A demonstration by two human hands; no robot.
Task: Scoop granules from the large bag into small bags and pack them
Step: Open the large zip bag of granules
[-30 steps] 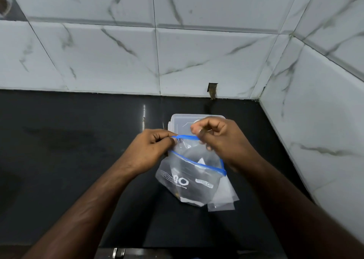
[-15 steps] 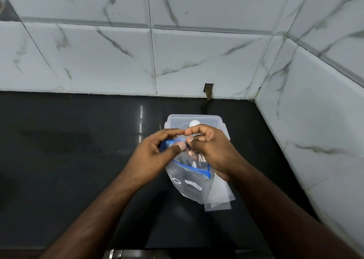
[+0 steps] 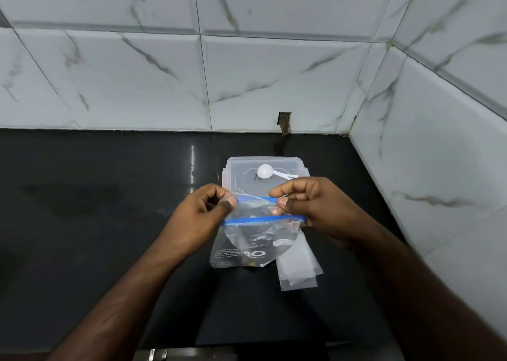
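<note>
A clear zip bag [image 3: 247,240] with a blue zip strip and dark print hangs above the black counter, its mouth pulled apart. My left hand [image 3: 200,218] pinches the far lip at its left end. My right hand [image 3: 315,210] pinches the same lip at its right end. A few dark granules show in the bag's bottom corner. Small clear bags [image 3: 297,273] lie flat under it to the right. Behind sits a clear lidded plastic box [image 3: 238,168] with a white scoop [image 3: 267,172] resting on its lid.
The black counter [image 3: 109,223] runs to a white marble-tiled wall at the back and another tiled wall [image 3: 439,168] on the right, forming a corner. A small dark notch [image 3: 284,122] sits at the back wall's base. A metal fitting [image 3: 153,355] shows at the front edge.
My hands were close together at the bag's top half a second ago; they have drawn apart, spreading the bag's mouth wide. The scoop on the box lid is now uncovered.
</note>
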